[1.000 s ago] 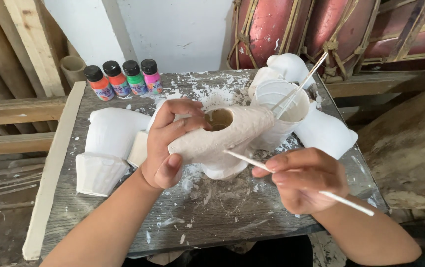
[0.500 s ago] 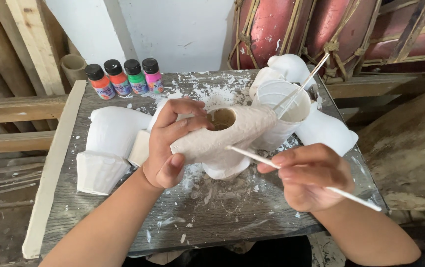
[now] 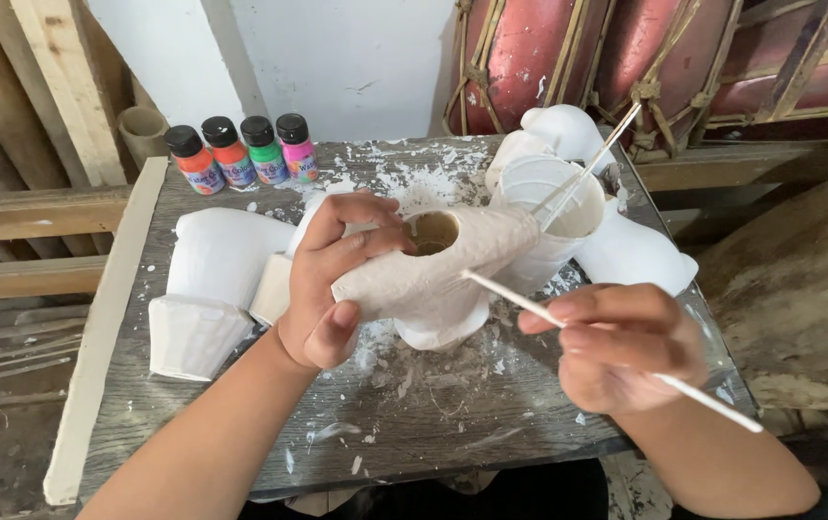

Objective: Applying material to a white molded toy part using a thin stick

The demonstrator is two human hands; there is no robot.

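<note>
Pinching a thin white stick (image 3: 616,358) in closed fingers, the right hand (image 3: 621,347) aimed its tip at a hollow white plaster figure (image 3: 433,274). The left hand (image 3: 332,279) had its fingers wrapped around that figure, holding it just above the plaster-spattered desk (image 3: 433,433). Farther back stood a white cup (image 3: 558,217) and four small paint bottles (image 3: 240,154).

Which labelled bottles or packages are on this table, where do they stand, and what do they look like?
Orange paint bottle: far left corner, leftmost in the row, small, black cap, printed label.
Red-orange paint bottle: second in the row, black cap, pale label.
Green paint bottle: third, black cap, pale label.
Pink paint bottle: rightmost, black cap, colourful label.
No signs or screens.
</note>
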